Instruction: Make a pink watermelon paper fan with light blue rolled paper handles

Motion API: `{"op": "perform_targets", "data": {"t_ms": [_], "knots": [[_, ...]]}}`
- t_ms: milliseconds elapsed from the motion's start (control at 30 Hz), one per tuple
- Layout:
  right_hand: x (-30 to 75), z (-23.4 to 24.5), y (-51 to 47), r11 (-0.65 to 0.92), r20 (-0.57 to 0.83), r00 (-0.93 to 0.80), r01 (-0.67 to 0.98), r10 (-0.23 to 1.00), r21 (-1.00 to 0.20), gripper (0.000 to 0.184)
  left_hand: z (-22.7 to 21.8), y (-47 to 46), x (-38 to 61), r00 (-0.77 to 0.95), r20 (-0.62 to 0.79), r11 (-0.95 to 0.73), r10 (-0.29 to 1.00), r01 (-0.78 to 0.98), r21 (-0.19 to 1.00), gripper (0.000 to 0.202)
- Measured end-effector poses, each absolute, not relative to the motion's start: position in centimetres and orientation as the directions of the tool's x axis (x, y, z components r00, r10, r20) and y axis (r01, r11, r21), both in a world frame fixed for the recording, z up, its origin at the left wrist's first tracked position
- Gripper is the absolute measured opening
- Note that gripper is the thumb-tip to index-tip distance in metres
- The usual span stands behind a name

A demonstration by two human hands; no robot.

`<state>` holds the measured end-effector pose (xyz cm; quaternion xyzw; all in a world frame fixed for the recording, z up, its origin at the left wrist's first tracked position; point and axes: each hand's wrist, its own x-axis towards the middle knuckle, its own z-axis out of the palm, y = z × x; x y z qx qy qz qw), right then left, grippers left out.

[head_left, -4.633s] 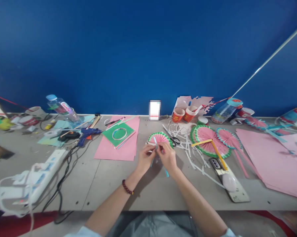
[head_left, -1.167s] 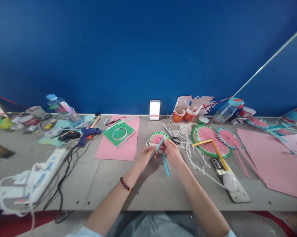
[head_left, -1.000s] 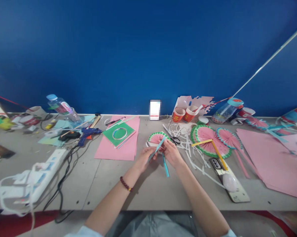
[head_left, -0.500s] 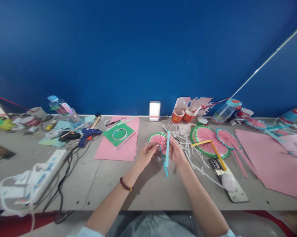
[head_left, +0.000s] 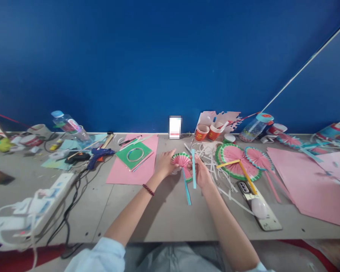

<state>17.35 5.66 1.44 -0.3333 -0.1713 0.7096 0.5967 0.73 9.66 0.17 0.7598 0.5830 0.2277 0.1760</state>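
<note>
A small pleated paper fan (head_left: 181,160), pink with a green rim like a watermelon slice, is partly spread between my hands above the table. A blue paper strip handle (head_left: 186,189) hangs down from its middle. At the fan's left edge is my left hand (head_left: 165,164), thumb near the lower pleats and some fingers hidden behind. My right hand (head_left: 203,173) pinches a second blue paper strip (head_left: 194,170), held upright at the fan's right side. Whether the right fingertips also grip the fan is hidden.
To the right lie larger watermelon fans (head_left: 233,160), white paper scraps (head_left: 212,151), a phone (head_left: 267,219) and pink sheets (head_left: 314,189). Red paper cups (head_left: 202,132) stand behind. On the left are green paper (head_left: 127,158), a blue glue gun (head_left: 97,155) and a power strip (head_left: 51,200) with cables.
My left hand has shifted from the fan's middle out to its left edge. The second blue strip has moved slightly away from the hanging handle, in my right hand.
</note>
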Motion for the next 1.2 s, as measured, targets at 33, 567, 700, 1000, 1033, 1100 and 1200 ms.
{"op": "perform_targets", "data": {"t_ms": [33, 567, 700, 1000, 1033, 1100, 1200], "knots": [[17.3, 1.4, 5.7, -0.224, -0.269, -0.062, -0.743, 0.961, -0.63, 0.027, 0.1, 9.7, 0.8, 0.212, 0.142, -0.255, 0.967, 0.8, 0.543, 0.076], [17.2, 2.1, 4.7, -0.234, -0.137, -0.192, -0.698, 0.972, -0.677, 0.029, 0.1, 7.5, -2.3, -0.144, -0.122, 0.11, 0.982, -0.088, 0.99, 0.05], [17.2, 1.7, 4.3, -0.235, -0.008, -0.34, -0.632, 0.94, -0.739, 0.029, 1.1, 6.1, -2.1, -0.157, -0.294, 0.217, 0.943, -0.381, 0.899, 0.054], [16.9, 1.9, 3.7, -0.239, 0.067, -0.662, -0.361, 0.747, -0.901, 0.025, 1.9, 4.9, -2.1, -0.117, -0.237, 0.135, 0.965, -0.552, 0.823, 0.033], [16.8, 1.9, 3.7, -0.235, 0.059, -0.65, -0.356, 0.758, -0.904, 0.024, 1.8, 4.8, -2.0, -0.088, -0.237, 0.144, 0.968, -0.58, 0.802, 0.03], [16.5, 1.8, 3.8, -0.223, 0.056, -0.615, -0.368, 0.787, -0.903, 0.028, 1.6, 4.7, -1.8, -0.032, -0.25, 0.176, 0.968, -0.625, 0.761, 0.027], [16.2, 1.8, 3.9, -0.234, 0.046, -0.58, -0.399, 0.814, -0.886, 0.038, 1.0, 4.6, -1.4, 0.035, -0.303, 0.248, 0.952, -0.668, 0.702, 0.022]]}}
